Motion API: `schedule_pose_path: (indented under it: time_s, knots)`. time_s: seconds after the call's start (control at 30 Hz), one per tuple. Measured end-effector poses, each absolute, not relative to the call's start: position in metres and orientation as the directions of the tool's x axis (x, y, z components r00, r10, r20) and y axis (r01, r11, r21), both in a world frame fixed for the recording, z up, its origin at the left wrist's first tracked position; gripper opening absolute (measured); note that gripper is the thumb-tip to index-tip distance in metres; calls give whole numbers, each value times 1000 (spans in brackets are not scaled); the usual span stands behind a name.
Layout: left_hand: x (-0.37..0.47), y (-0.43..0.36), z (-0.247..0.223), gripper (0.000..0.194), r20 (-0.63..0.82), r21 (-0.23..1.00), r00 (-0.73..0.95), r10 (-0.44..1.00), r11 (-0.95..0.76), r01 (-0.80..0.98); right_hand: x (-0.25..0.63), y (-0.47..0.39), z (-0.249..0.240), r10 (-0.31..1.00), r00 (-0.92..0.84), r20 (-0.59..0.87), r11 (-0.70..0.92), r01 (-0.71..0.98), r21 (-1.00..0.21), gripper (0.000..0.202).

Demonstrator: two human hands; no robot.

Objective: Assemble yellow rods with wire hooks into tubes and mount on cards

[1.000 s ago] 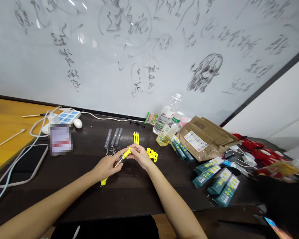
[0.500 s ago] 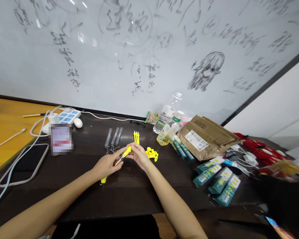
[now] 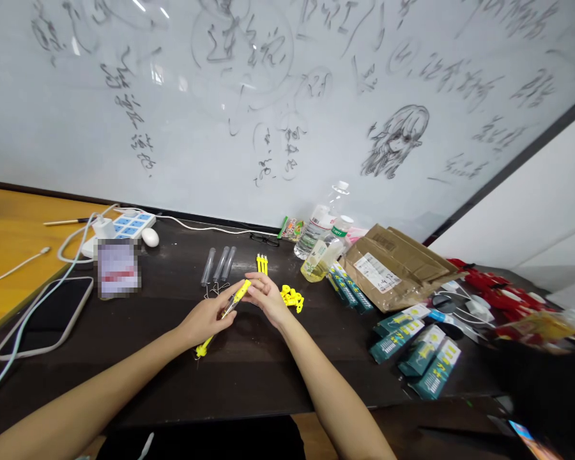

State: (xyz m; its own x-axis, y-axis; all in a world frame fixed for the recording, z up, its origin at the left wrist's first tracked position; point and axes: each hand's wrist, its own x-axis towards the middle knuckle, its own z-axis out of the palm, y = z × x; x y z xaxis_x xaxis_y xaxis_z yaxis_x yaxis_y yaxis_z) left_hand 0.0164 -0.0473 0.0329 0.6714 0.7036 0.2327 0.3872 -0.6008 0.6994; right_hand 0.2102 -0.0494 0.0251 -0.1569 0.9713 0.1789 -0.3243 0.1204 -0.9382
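My left hand point(image 3: 202, 321) is closed round a slim clear tube point(image 3: 229, 311) with a yellow end piece point(image 3: 241, 291), held tilted up to the right. The fingers of my right hand point(image 3: 267, 301) are bent at the upper tip of that yellow end, thumb and fingers closed on it. Under my left hand, a yellow stick with a knobbed end point(image 3: 201, 351) lies on the dark table. Just beyond the hands are several clear tubes point(image 3: 208, 267), bent wire hooks point(image 3: 214, 289) and upright-pointing yellow sticks point(image 3: 262, 264). Small yellow pieces point(image 3: 292, 298) lie beside my right wrist.
To the right are green-and-white boxes point(image 3: 395, 340), a brown cardboard parcel point(image 3: 388, 268) and two bottles point(image 3: 321, 255). A phone point(image 3: 50, 319), a power strip point(image 3: 129, 225), a white mouse point(image 3: 150, 237) and cables lie left. A whiteboard point(image 3: 182, 160) stands behind the table.
My right fingers have shifted up and curled over the tip of the yellow end piece. More of the yellow stick below my left hand shows now.
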Motion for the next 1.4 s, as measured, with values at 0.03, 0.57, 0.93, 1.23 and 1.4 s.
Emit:
schedule_pose_path:
  time_s: [0.03, 0.57, 0.93, 1.23, 1.4]
  knots:
    - [17, -48, 33, 65, 231, 699, 669, 706, -599, 391, 210, -49, 25, 972, -155, 179, 122, -318, -940, 34]
    - [18, -52, 35, 59, 242, 592, 656, 715, -645, 483, 212, -51, 28, 977, -193, 92, 12, -380, -925, 25]
    - [21, -51, 32, 62, 233, 590, 658, 716, -642, 490, 201, -52, 25, 993, -100, 65, 15, -434, -901, 36]
    - [19, -46, 29, 64, 212, 707, 687, 695, -594, 383, 205, -49, 26, 990, -112, 85, 39, -359, -933, 28]
    - [19, -47, 27, 65, 227, 728, 680, 698, -586, 358, 205, -50, 25, 989, -97, 109, 70, -335, -940, 29]
